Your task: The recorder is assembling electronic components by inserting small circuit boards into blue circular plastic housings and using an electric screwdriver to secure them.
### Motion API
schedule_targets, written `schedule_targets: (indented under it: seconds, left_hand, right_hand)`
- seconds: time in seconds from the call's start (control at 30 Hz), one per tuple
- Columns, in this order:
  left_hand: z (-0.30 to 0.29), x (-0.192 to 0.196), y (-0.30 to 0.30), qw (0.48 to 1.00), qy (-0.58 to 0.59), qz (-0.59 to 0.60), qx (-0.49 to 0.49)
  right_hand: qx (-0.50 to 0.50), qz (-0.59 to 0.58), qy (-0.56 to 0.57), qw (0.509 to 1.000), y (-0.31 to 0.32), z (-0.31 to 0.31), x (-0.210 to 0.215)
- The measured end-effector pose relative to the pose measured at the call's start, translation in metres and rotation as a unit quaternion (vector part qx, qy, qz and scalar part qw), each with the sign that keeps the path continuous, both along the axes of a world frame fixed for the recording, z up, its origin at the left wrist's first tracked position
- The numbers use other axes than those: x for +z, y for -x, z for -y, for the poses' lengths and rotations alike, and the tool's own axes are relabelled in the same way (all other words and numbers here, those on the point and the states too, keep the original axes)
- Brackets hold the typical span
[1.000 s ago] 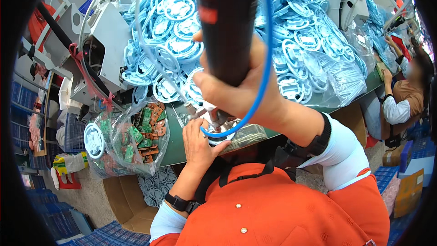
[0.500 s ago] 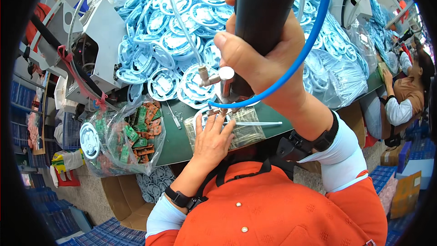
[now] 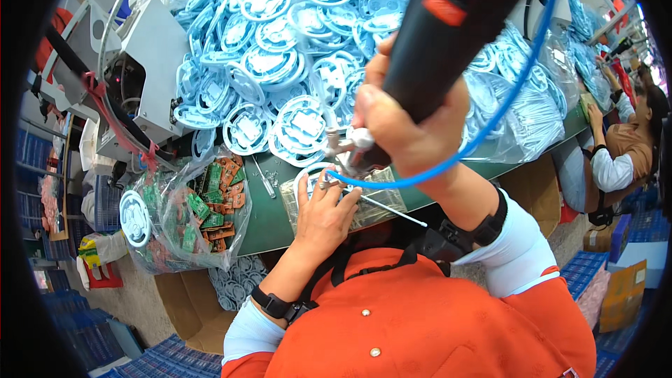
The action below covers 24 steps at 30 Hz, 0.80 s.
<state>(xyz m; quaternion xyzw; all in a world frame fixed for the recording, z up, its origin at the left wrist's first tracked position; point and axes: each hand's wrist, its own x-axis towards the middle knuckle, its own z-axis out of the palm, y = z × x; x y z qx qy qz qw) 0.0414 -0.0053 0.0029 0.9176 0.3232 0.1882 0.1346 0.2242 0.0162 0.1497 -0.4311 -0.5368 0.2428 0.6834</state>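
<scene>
My right hand (image 3: pixel 416 129) is wrapped round a thick black power screwdriver (image 3: pixel 451 38), which slants up to the right. A metal fitting (image 3: pixel 343 141) and a blue hose (image 3: pixel 514 108) run from its lower end. Beneath the tip, my left hand (image 3: pixel 322 218) holds down a light blue plastic part (image 3: pixel 395 211), fingers spread over its ring and its thin stem sticking out to the right. The part lies on a tape-covered pad (image 3: pixel 364 220). My fingers and the fitting hide the exact spot under the tip.
A large heap of light blue plastic parts (image 3: pixel 280 49) covers the back of the green table (image 3: pixel 269 222). At left are a clear bag of small circuit boards (image 3: pixel 210 203), a small screwdriver (image 3: pixel 264 178) and a grey machine (image 3: pixel 150 63). A co-worker (image 3: pixel 626 143) sits at far right.
My right hand has tilted the power screwdriver, its upper end swinging right. The stem of the plastic part has turned downward at its right end. My left hand stays nearly in place.
</scene>
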Motion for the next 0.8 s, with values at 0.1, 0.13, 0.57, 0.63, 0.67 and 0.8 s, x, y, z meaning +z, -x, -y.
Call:
schedule_targets:
  seconds: [0.1,0.13,0.57,0.63,0.67,0.8]
  left_hand:
    - [0.002,-0.003,0.002,1.0,0.016,-0.023,0.01]
    - [0.001,-0.002,0.003,1.0,0.001,-0.018,-0.001]
    - [0.001,0.0,0.093,0.969,0.04,0.165,0.182]
    - [-0.005,0.004,0.087,0.973,0.054,0.16,0.156]
    - [-0.008,0.007,0.081,0.977,0.067,0.154,0.127]
    - [-0.019,0.029,0.041,0.992,0.079,0.042,0.094]
  right_hand:
    - [0.043,0.024,0.007,0.999,0.004,-0.007,0.01]
    - [0.031,-0.032,-0.005,0.999,0.008,-0.012,0.014]
    - [-0.08,0.121,-0.034,0.989,-0.058,-0.049,0.028]
    - [-0.081,0.123,-0.023,0.989,-0.065,-0.055,0.024]
    - [-0.085,0.125,-0.012,0.988,-0.067,-0.057,0.023]
    - [-0.107,0.123,-0.035,0.986,-0.073,-0.05,0.019]
